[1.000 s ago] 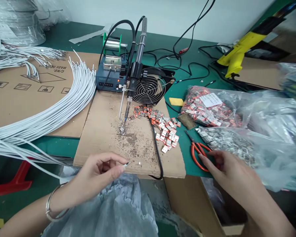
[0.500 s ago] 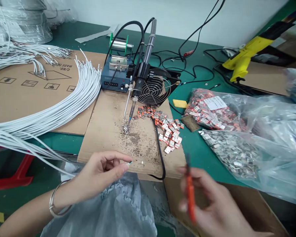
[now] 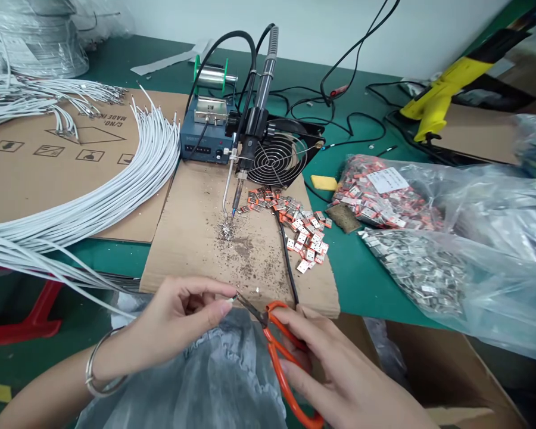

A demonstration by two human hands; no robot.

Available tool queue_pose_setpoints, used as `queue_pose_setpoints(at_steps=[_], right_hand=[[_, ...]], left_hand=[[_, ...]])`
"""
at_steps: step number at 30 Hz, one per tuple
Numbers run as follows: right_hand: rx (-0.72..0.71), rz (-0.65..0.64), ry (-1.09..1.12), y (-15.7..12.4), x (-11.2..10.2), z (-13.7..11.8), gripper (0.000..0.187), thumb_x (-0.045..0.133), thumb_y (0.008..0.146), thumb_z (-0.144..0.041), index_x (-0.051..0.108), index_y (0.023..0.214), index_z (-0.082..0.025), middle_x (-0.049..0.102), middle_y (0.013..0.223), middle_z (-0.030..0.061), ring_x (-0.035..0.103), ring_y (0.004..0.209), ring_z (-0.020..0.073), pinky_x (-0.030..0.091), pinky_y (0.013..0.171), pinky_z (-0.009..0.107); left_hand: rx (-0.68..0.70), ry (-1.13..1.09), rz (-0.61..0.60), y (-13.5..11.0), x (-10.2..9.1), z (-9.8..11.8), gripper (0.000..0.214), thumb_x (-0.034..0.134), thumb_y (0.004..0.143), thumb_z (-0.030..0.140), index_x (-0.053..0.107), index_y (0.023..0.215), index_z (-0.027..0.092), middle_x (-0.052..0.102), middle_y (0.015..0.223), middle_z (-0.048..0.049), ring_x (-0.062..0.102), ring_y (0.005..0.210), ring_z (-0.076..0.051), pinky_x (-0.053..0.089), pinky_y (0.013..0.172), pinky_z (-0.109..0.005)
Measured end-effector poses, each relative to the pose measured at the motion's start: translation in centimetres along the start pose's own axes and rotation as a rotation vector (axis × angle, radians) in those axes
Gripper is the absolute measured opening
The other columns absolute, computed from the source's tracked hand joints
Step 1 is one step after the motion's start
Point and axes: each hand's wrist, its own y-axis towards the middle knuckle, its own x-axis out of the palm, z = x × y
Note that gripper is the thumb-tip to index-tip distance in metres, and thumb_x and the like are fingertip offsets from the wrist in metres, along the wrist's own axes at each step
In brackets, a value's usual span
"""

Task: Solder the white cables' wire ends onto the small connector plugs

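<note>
My left hand pinches the end of a white cable between thumb and forefinger. Its small wire tips poke out past the fingertips. Orange-handled scissors are in my right hand, with fingers through the loops. Their dark blades meet the cable tip at my left fingertips; whether the blades are fully closed I cannot tell. Just beyond both hands lies a cardboard sheet strewn with dark specks and solder crumbs. Over it a soldering iron is clamped tip down.
Many white cables lie bundled at left. Behind the iron stand a blue soldering station, a solder spool and a fan. Small orange-and-metal connectors are piled at right, near plastic bags of metal parts. A yellow tool stands behind.
My right hand has moved left with the scissors, bringing their blades to the cable end. The left hand keeps its pinch in nearly the same place.
</note>
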Motion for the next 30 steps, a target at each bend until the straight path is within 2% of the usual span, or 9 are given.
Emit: queue_pose_setpoints(at_steps=[3,14,17,21,24,27,30], right_hand=[[-0.018,0.019,-0.01,-0.1,0.0,0.2,0.026,0.052,0.083,-0.025,0.053,0.109,-0.023,0.066,0.094,0.0087,0.064,0.086,0.0229,0.054,0.065,0.027],[0.019,0.03,0.0,-0.2,0.0,0.4,0.015,0.048,0.083,-0.022,0.056,0.095,-0.024,0.066,0.085,0.0078,0.064,0.078,0.0217,0.053,0.06,0.026],[0.112,0.067,0.065,-0.7,0.4,0.9,0.025,0.048,0.082,-0.019,0.055,0.105,-0.024,0.066,0.086,0.006,0.064,0.078,0.0197,0.053,0.064,0.025],[0.249,0.072,0.11,-0.9,0.4,0.5,0.04,0.053,0.069,-0.017,0.054,0.108,-0.023,0.064,0.084,0.0044,0.064,0.076,0.0202,0.052,0.063,0.026],[0.239,0.01,0.065,-0.6,0.0,-0.3,0.035,0.053,0.066,-0.019,0.057,0.1,-0.023,0.064,0.082,0.0044,0.063,0.075,0.0213,0.051,0.06,0.027],[0.2,-0.023,0.026,-0.4,-0.2,-0.7,0.025,0.051,0.07,-0.022,0.058,0.094,-0.024,0.064,0.084,0.0055,0.063,0.077,0.022,0.051,0.061,0.028],[0.169,-0.001,0.008,-0.6,-0.2,-0.4,0.025,0.049,0.076,-0.023,0.057,0.1,-0.025,0.065,0.092,0.0067,0.063,0.083,0.0223,0.052,0.065,0.029]], left_hand=[[0.012,-0.016,-0.018,0.1,0.0,0.0,0.027,0.059,0.08,0.031,0.07,0.095,0.012,0.036,0.05,0.0053,0.025,0.046,-0.006,0.019,0.041,-0.02],[0.011,0.051,-0.016,0.1,0.1,0.1,0.027,0.058,0.081,0.031,0.069,0.095,0.012,0.038,0.052,0.0048,0.027,0.047,-0.007,0.02,0.042,-0.02],[0.009,0.041,-0.021,0.0,0.1,0.4,0.027,0.058,0.081,0.031,0.069,0.096,0.013,0.038,0.053,0.0046,0.027,0.047,-0.007,0.02,0.042,-0.02],[0.011,0.051,-0.016,0.2,0.2,0.8,0.026,0.057,0.081,0.03,0.07,0.096,0.013,0.035,0.051,0.0055,0.025,0.046,-0.007,0.019,0.041,-0.02],[0.02,0.075,0.003,0.4,0.3,0.8,0.027,0.057,0.081,0.031,0.07,0.096,0.014,0.039,0.053,0.004,0.028,0.047,-0.008,0.021,0.042,-0.021],[0.038,0.097,0.013,0.3,0.4,0.6,0.026,0.058,0.08,0.031,0.071,0.094,0.014,0.043,0.054,0.0023,0.03,0.049,-0.008,0.024,0.044,-0.022],[0.051,0.107,0.012,0.1,0.4,0.5,0.025,0.058,0.08,0.031,0.071,0.094,0.015,0.045,0.055,0.0018,0.03,0.048,-0.008,0.023,0.043,-0.022]])
